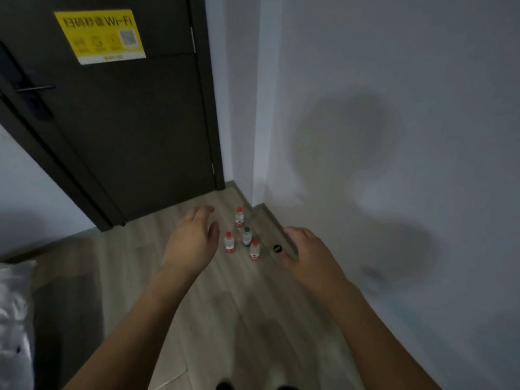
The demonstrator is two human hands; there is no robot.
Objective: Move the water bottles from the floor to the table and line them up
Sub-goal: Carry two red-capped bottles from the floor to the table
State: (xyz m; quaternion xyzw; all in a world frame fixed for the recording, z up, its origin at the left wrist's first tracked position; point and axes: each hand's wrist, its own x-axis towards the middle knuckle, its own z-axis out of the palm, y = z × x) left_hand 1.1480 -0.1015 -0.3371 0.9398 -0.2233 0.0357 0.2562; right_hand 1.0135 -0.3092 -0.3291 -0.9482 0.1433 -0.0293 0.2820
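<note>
1. Both hands are reaching down empty, left hand (191, 237) and right hand (306, 251) with fingers relaxed and spread.
2. 4 water bottles (247, 236) are standing upright on the floor (225, 319) beside the wall corner (254, 164).
3. Gripping each body squarely is looking wisest.
4. A dark door (126, 122) and a small black disc (277, 248) are sitting nearby; bottles are crowding together.

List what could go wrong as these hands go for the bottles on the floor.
1. The four bottles stand close together: reaching for the green-capped bottle in the middle could topple a red-capped bottle beside it.
2. The right hand is near the baseboard and could bump it.
3. The left hand could brush the nearest bottle on the way down.
</note>
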